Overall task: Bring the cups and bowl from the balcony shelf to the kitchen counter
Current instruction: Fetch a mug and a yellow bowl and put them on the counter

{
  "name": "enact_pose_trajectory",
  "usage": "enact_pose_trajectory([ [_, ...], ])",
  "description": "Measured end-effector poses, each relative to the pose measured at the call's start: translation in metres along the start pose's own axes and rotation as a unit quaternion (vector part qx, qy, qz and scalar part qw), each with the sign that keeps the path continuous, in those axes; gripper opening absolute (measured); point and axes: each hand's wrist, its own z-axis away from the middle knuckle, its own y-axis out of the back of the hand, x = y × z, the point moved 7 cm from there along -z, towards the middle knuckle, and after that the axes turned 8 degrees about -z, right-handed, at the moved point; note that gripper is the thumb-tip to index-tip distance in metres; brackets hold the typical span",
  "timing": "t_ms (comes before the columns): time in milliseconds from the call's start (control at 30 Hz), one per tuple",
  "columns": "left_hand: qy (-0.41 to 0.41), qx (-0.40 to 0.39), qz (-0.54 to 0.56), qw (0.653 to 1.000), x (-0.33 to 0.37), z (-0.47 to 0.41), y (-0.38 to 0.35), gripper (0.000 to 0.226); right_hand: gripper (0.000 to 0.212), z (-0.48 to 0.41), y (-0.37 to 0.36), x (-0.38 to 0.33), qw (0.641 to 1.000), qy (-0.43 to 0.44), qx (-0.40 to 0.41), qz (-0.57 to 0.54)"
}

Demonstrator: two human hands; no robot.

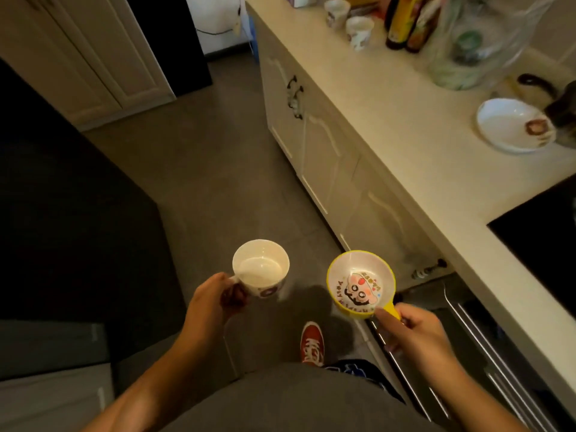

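Observation:
My left hand grips the handle of a white cup with a printed pattern on its side, held upright over the floor. My right hand holds the short yellow handle of a yellow-rimmed bowl with a cartoon face printed inside. Both are at waist height, left of the cream kitchen counter. On the counter two white patterned cups stand at the far end, and a white bowl sits further right.
Dark bottles and a big clear glass jar stand at the back of the counter. A black cooktop is set into its near end. Cabinet doors with handles line the counter's front. Grey floor runs ahead; a dark unit stands on the left.

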Motion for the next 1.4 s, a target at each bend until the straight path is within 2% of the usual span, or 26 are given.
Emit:
enact_pose_trajectory([
  [167,-0.011,0.035,0.021,0.999,0.025,-0.032,0.019,0.03,0.032,-0.095,-0.039,-0.065,0.998,0.029,-0.053,0.023],
  [333,-0.012,0.086,-0.024,0.996,0.043,-0.071,0.055,0.044,0.028,-0.179,-0.097,-0.124,0.995,0.043,-0.086,0.0],
  [467,-0.012,0.099,0.002,0.995,0.061,-0.125,0.078,0.037,0.029,-0.236,-0.15,-0.163,0.991,0.06,-0.119,0.023],
  [567,-0.005,0.094,-0.005,0.996,0.083,-0.183,0.093,0.037,0.035,-0.27,-0.18,-0.188,0.99,0.076,-0.113,0.034],
  [767,-0.006,0.065,-0.035,0.997,0.149,-0.292,0.101,0.05,0.029,-0.315,-0.186,-0.221,0.996,0.045,-0.067,0.031],
  [900,-0.002,0.011,-0.033,0.999,0.201,-0.357,0.081,0.054,0.027,-0.336,-0.162,-0.232,1.0,0.019,-0.01,0.023],
  [1100,0.016,-0.02,-0.005,1.0,0.259,-0.442,0.024,0.036,0.031,-0.386,-0.129,-0.242,0.999,0.002,0.044,0.026],
  [1233,0.022,-0.042,0.004,0.999,0.299,-0.487,-0.021,0.034,0.028,-0.44,-0.117,-0.28,0.997,0.039,0.048,0.038],
  [1400,-0.009,-0.069,-0.046,0.997,0.36,-0.535,-0.072,0.027,0.027,-0.507,-0.103,-0.334,0.996,0.073,0.051,0.008],
])
